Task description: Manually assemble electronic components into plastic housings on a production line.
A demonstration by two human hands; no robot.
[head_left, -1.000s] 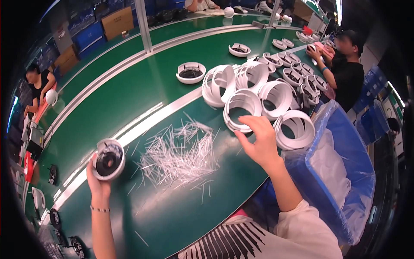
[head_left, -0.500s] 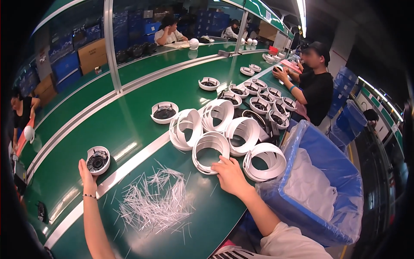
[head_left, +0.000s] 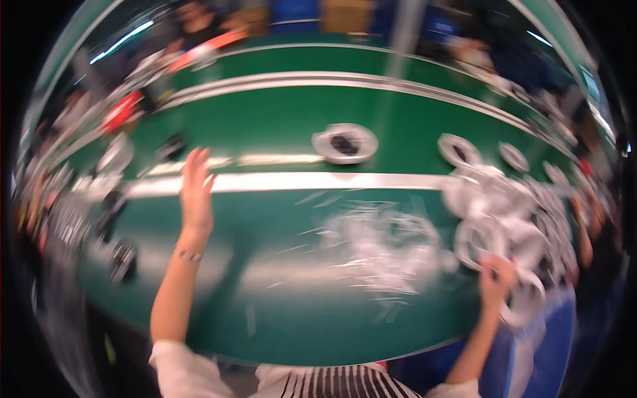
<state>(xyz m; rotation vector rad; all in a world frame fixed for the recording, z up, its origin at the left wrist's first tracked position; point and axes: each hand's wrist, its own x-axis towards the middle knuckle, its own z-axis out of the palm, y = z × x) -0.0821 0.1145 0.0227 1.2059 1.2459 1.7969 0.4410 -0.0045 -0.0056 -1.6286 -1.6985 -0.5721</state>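
My left hand (head_left: 197, 202) is raised over the near worktop, its fingers stretched and holding nothing. Beyond and right of it, a white round housing with a black inside (head_left: 345, 143) stands on the green belt. My right hand (head_left: 497, 278) is at the lower edge of a stack of white plastic rings (head_left: 470, 244); its fingers look bent but are smeared by motion, so a grip cannot be made out. Another stack of white rings (head_left: 524, 298) lies just beside that hand. Between my hands lies a loose pile of thin, whitish strips (head_left: 385, 255).
A pale metal rail (head_left: 285, 182) divides the worktop (head_left: 298, 318) from the belt. More white housings (head_left: 459, 151) stand at right. Dark objects (head_left: 123, 261) lie at left. A blue bin with a plastic liner (head_left: 557, 338) stands at lower right, and other people sit around the line.
The view has swung left and is blurred. My left hand has come away from the white housing, which stays on the belt. My right hand remains by the rings.
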